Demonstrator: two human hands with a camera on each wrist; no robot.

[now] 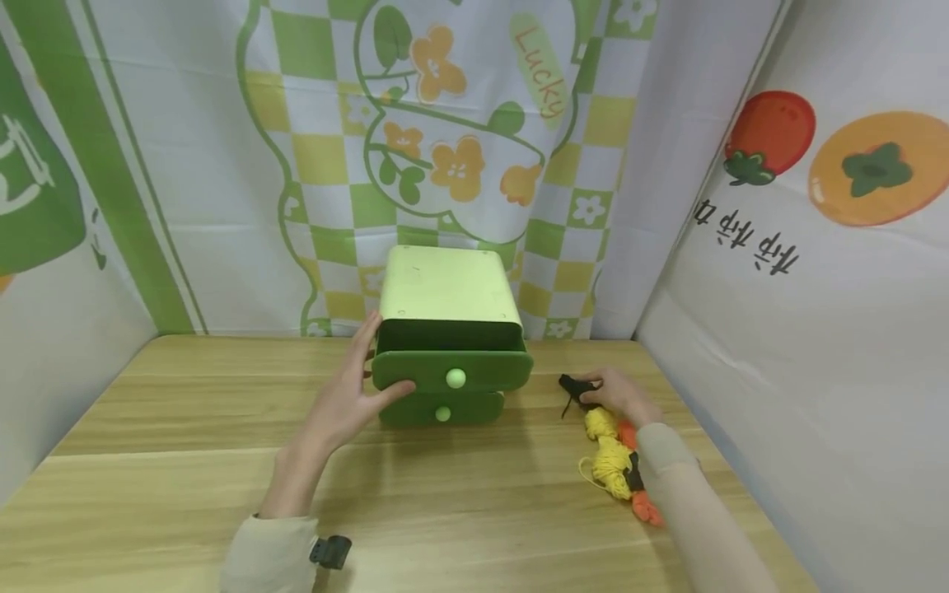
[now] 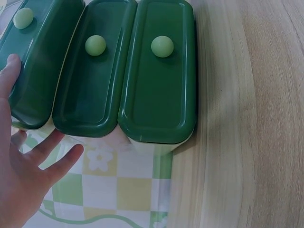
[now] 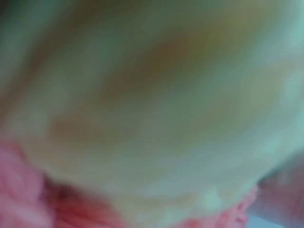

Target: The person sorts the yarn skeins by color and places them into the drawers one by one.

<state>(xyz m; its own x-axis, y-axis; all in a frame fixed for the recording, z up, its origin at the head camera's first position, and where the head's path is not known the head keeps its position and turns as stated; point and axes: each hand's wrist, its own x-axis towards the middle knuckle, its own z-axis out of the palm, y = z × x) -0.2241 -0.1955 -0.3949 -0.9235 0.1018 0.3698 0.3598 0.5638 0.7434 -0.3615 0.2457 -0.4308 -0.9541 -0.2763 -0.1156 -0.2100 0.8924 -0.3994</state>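
Right fingers [image 1: 606,384] pinch black cord bundle [image 1: 575,387] at frame centre-right, pulled-out top drawer [image 1: 489,371] left of it, spread left fingers [image 1: 361,344] at drawer's end.

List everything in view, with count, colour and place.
Table: 1, light brown, foreground
Box: 1, pale green, on table
Drawers: 3, dark green, in box, top one open
Knobs: 3, pale green, one per drawer
Yellow cord: count unclear, yellow, table's right
Orange cord: count unclear, orange, beside yellow
Black cord: 1, black, right of box
Black piece: 1, black, beside yellow cord
Cloth: count unclear, white, multicoloured print, behind and beside table
Sleeves: 2, beige, forearms
Device: 1, black, left sleeve
Left grip: 1, bare, thumb on top drawer
Right grip: 1, bare, holding black cord
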